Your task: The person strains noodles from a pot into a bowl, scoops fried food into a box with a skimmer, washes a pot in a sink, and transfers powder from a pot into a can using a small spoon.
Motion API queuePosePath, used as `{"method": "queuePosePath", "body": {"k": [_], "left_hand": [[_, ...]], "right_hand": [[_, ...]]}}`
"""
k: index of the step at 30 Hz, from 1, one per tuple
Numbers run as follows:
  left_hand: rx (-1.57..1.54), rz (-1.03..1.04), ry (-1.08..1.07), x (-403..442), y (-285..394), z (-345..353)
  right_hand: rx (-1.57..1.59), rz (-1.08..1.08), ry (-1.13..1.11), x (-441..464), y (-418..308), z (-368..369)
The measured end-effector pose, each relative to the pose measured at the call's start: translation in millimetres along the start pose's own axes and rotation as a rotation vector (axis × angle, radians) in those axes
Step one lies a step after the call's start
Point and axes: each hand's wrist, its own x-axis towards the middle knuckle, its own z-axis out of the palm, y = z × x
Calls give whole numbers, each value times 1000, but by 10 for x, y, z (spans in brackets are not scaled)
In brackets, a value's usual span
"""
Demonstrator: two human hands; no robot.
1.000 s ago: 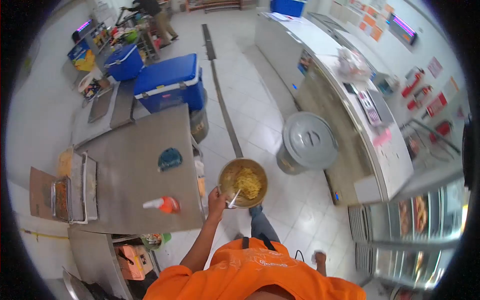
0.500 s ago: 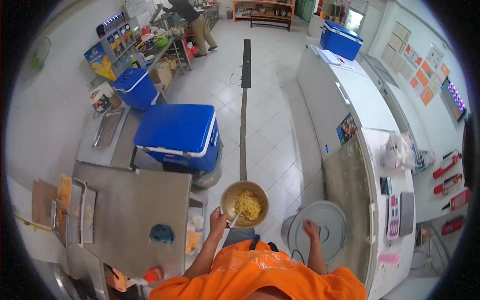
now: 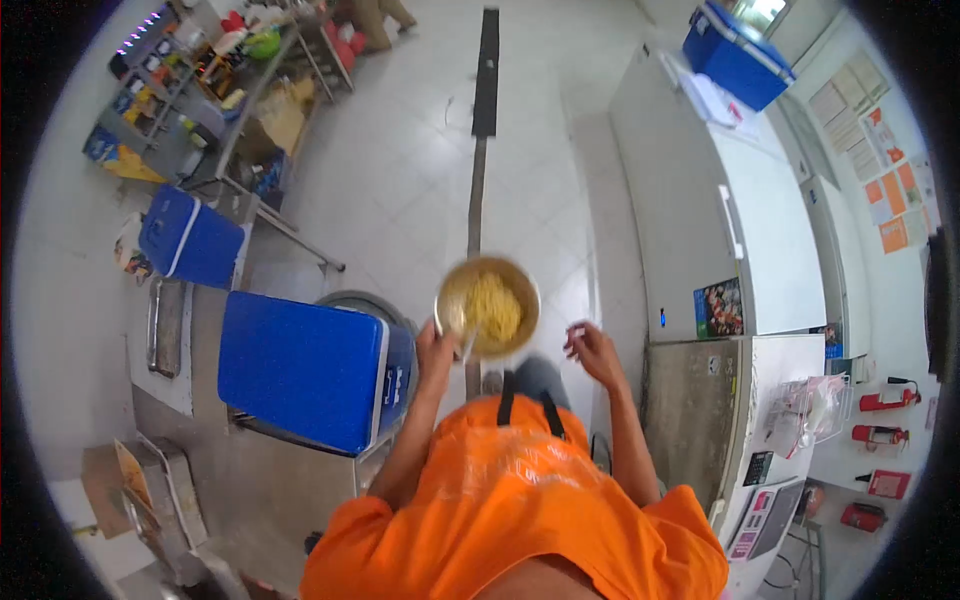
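Note:
My left hand [image 3: 436,356] grips the rim of a round metal bowl [image 3: 452,298] at its lower left. Yellow shredded or noodle-like food [image 3: 494,308] fills part of the bowl. A light utensil handle [image 3: 468,345] leans out of the bowl beside my left hand. My right hand [image 3: 592,349] hangs in the air to the right of the bowl, apart from it, its fingers loosely curled and spread with nothing between them.
A large blue cooler [image 3: 300,370] stands close on the left, with a smaller blue cooler [image 3: 192,236] beyond. White chest freezers [image 3: 765,200] line the right, one bearing a blue cooler [image 3: 735,60]. A person's legs [image 3: 375,20] show at the top left.
The view has moved forward along the floor strip; the coolers are nearer and the lidded grey bin has left view. My right hand has come up and inward. The bowl stays in my left hand.

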Motion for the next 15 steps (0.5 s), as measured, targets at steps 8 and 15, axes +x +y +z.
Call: {"method": "queuePosePath", "body": {"k": [8, 15], "left_hand": [[-210, -48, 29, 2392, 1181, 1280], [-29, -88, 300, 4073, 1707, 1728]], "right_hand": [[-238, -264, 72, 2631, -1255, -392], [-844, -160, -369, 5302, -2290, 289]]}}
